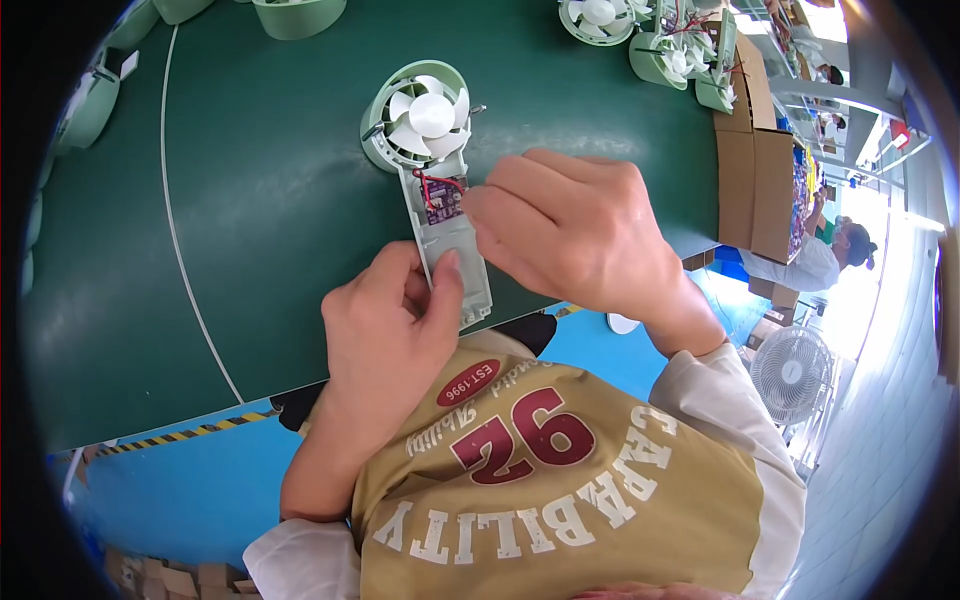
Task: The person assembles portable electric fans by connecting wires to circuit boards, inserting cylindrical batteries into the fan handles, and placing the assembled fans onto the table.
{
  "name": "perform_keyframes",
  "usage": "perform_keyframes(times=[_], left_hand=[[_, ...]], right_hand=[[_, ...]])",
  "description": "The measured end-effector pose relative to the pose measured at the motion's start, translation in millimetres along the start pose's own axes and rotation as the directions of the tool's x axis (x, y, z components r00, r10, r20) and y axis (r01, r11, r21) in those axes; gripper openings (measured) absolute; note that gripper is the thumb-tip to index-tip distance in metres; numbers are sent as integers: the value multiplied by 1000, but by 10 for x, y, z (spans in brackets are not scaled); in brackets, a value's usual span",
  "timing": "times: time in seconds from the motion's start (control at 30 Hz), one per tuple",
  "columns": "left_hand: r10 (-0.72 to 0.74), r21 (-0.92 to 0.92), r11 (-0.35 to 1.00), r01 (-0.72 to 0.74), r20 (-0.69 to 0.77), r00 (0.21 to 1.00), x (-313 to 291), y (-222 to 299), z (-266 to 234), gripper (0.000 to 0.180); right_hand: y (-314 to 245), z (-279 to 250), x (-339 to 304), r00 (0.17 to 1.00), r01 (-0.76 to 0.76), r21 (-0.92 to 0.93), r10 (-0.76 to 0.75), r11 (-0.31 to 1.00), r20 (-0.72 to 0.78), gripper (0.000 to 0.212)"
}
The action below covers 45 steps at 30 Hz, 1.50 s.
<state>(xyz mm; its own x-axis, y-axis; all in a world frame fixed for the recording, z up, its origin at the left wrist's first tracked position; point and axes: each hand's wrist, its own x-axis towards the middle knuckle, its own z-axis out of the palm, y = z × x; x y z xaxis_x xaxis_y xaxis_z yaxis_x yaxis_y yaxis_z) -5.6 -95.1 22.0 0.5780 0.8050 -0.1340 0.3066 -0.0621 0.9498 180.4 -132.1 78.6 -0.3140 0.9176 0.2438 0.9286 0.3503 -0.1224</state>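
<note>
A pale green handheld fan housing [372, 150] lies on the green table, its round head away from me and its open handle [455, 262] toward me. White fan blades [431, 115] sit inside the head. A small purple circuit board [441, 200] with red wires [437, 178] rests in the upper part of the handle. My left hand [392, 312] grips the handle's lower end between thumb and fingers. Over the board's right edge, my right hand [570, 225] is closed with fingertips pinched together; whatever they hold is hidden.
More fan housings with white blades [598, 14] stand at the far right, some with loose wires. Pale green shells [92, 110] line the left and far edges. An open cardboard box [755, 190] holding circuit boards is at the right, near a standing fan [792, 375] and another person [815, 262].
</note>
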Motion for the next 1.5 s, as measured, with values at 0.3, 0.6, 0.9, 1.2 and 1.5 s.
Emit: perform_keyframes(times=[0.3, 0.6, 0.9, 1.2, 1.5], left_hand=[[-21, -66, 998, 19, -31, 999, 3, -17, 14, 22], [-75, -131, 988, 77, 23, 997, -11, -20, -11, 22], [-108, -208, 971, 114, 40, 993, 30, -41, 39, 18], [-172, -152, 973, 174, 27, 985, 57, 3, 76, 9], [-217, -199, 953, 229, 81, 973, 56, -24, 91, 13]], right_hand=[[-65, -21, 65, 992, 53, -51, -46, 997, 115, 27], [-198, 153, -160, 999, -17, -55, 14, 998, -50, 32], [-297, 181, -230, 996, -83, -72, 81, 994, -24, 42], [-352, -120, -533, 727, -651, 589, 615, 479, 305, 47], [-481, -66, -567, 582, -745, 640, 650, 186, 489, 28]])
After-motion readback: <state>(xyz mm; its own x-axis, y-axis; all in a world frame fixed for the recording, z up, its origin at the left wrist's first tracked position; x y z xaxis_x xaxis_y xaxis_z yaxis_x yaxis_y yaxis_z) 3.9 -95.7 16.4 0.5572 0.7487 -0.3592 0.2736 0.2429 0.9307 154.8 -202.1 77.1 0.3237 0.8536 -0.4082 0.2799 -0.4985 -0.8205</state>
